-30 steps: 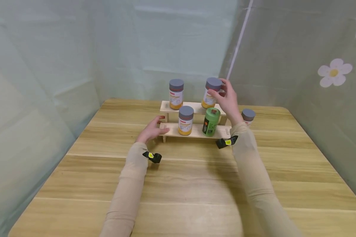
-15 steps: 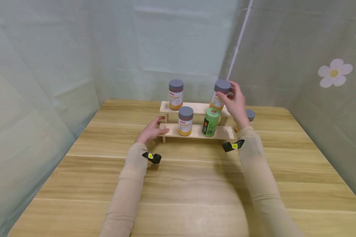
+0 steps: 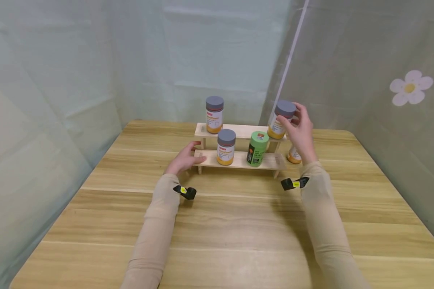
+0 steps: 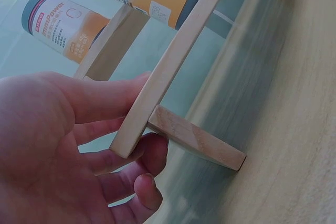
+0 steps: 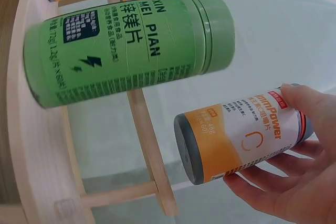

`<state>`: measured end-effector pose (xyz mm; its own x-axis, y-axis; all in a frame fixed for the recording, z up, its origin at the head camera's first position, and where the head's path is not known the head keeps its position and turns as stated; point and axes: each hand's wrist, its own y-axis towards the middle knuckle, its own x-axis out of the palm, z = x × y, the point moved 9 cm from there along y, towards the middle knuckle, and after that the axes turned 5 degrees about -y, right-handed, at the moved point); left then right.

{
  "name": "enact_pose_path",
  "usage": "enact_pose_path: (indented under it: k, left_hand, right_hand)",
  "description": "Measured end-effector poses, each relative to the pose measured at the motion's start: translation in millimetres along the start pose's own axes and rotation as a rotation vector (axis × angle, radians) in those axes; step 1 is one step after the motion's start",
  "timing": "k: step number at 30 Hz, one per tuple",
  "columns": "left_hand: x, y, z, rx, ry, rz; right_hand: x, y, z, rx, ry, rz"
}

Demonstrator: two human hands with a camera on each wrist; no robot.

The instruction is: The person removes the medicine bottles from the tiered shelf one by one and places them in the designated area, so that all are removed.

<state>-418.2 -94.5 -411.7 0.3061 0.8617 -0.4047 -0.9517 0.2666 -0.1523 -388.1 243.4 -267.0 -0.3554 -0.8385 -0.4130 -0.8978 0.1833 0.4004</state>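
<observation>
My right hand [image 3: 301, 130] grips a grey-capped supplement bottle [image 3: 279, 125], thumb in front and fingers behind. In the right wrist view this white-and-orange bottle [image 5: 236, 137] shows its grey base, apart from the shelf boards. It overlaps the upper board's right end in the head view. My left hand [image 3: 183, 159] holds the left end of the two-tier wooden shelf [image 3: 240, 159], thumb on top of the lower board [image 4: 176, 64], fingers below. A green bottle [image 3: 256, 150] and a matching grey-capped bottle [image 3: 226, 151] stand on the lower tier. Another such bottle [image 3: 214, 116] stands on the upper tier's left.
One more orange-and-white bottle [image 3: 294, 155] stands on the table just right of the shelf, partly hidden by my right hand. The wooden table [image 3: 224, 224] spreads out in front. Pale curtains [image 3: 217, 48] hang behind and at both sides.
My right hand has carried its bottle rightward along the upper tier to the right end and slightly lower. My left hand and the other bottles stay where they were.
</observation>
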Motion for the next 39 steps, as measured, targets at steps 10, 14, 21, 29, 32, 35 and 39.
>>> enact_pose_path:
  k: [10,14,21,29,32,35,39]
  left_hand:
    - [5.4,1.5,0.7,-0.004,-0.007,-0.005]
    - [4.0,1.3,1.2,-0.004,0.002,-0.007]
    - [1.8,1.7,1.2,-0.010,0.021,-0.020]
    - [-1.6,0.1,0.2,-0.017,0.018,-0.022]
    - [-2.0,-0.4,0.5,-0.015,0.012,-0.017]
    - [-1.4,-0.1,0.9,-0.008,0.003,-0.013]
    - [1.2,1.5,0.2,-0.003,0.004,-0.018]
  right_hand:
    - [-24.8,-12.6,21.0,0.005,-0.003,0.027]
    - [-36.6,-12.0,26.6,0.005,0.017,0.056]
    - [-54.6,-12.2,34.9,0.048,-0.012,0.096]
    - [-60.0,-8.7,37.7,0.071,-0.040,0.090]
    - [-61.7,-7.3,39.0,0.076,-0.040,0.088]
    - [-64.9,-7.2,40.3,0.083,-0.045,0.094]
    - [-72.0,-8.6,42.8,0.088,-0.037,0.121]
